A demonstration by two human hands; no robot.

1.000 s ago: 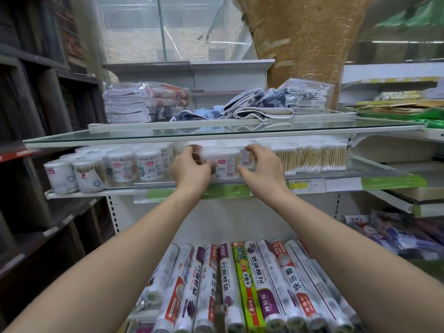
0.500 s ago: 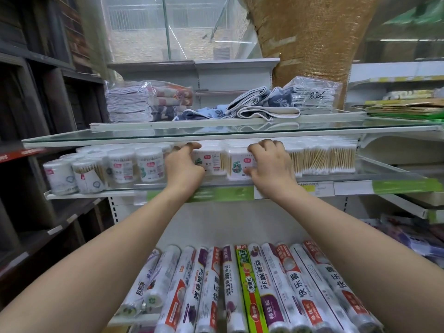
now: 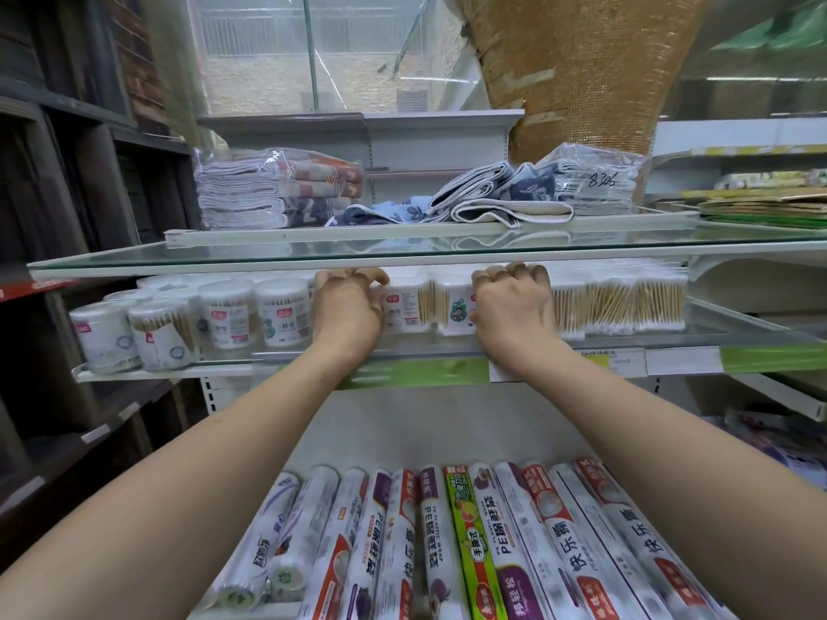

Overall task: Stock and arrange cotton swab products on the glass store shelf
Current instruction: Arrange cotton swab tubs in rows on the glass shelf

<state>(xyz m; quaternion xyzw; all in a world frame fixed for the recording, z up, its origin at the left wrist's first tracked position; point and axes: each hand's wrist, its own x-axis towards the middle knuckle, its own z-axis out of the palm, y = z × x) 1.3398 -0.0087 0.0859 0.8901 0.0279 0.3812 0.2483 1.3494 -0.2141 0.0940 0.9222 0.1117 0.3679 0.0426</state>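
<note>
Swab boxes (image 3: 429, 306) btwn left hand (image 3: 349, 306) & right hand (image 3: 514, 306), both curled on them.

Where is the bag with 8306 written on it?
The bag marked 8306 sits on the top glass shelf, toward the right of the head view, just right of the loose folded cloths and above the bundled cotton swabs.

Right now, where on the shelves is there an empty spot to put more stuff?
Bare glass runs along the front of the top glass shelf, ahead of the folded towels. On the swab shelf, a patch lies right of the swab packs. Between the left hand and right hand it's crowded.
</note>
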